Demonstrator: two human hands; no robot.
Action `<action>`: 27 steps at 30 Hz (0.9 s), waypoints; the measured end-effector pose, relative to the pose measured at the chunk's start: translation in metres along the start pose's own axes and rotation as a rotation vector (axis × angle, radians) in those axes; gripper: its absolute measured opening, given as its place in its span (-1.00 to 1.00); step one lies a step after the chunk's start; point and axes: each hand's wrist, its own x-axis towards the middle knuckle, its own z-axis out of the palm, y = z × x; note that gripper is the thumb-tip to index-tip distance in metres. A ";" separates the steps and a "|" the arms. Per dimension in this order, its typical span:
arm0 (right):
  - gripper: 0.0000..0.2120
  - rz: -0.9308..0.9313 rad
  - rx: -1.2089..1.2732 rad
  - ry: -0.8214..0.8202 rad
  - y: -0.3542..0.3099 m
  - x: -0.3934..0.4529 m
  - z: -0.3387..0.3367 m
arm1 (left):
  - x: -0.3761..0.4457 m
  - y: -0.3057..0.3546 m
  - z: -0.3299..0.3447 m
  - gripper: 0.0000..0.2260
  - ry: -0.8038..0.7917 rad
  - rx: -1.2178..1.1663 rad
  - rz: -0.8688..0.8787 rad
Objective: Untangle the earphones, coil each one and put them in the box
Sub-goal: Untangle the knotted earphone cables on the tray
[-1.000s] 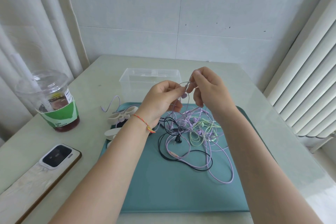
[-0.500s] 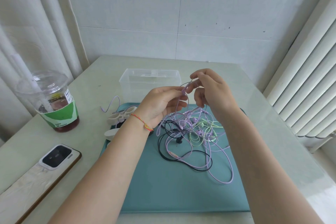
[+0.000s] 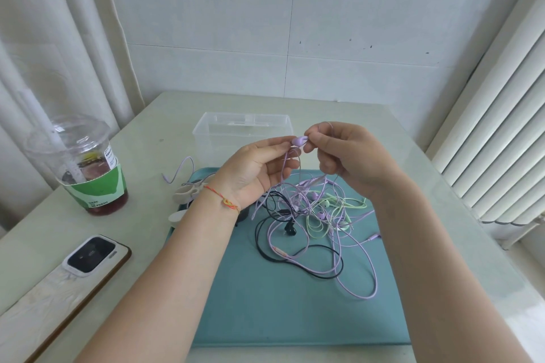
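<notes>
We see two bare forearms coming up from the bottom of the frame, no sleeves anywhere on them. On the left hand [image 3: 255, 169] side, at the wrist near the middle of the frame, we spot a thin braided string bracelet [image 3: 221, 199] in red and orange, tied off with a small yellow-orange knot. The right hand [image 3: 351, 158] wears nothing we can make out: no ring, no watch, no band.
</notes>
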 end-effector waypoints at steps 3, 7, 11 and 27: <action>-0.84 0.053 0.031 -0.113 -0.001 -0.002 -0.001 | 0.001 0.001 0.000 -0.87 0.066 0.022 0.007; -0.84 0.061 -0.073 -0.026 -0.001 -0.002 -0.003 | 0.001 0.002 0.000 -0.84 0.143 0.092 0.115; -0.90 0.041 -0.182 0.043 -0.003 -0.003 -0.003 | 0.002 0.000 0.002 -0.83 0.226 0.227 0.222; -0.92 0.001 -0.076 0.215 -0.004 0.000 0.008 | 0.009 -0.011 0.000 -0.85 0.308 0.455 0.126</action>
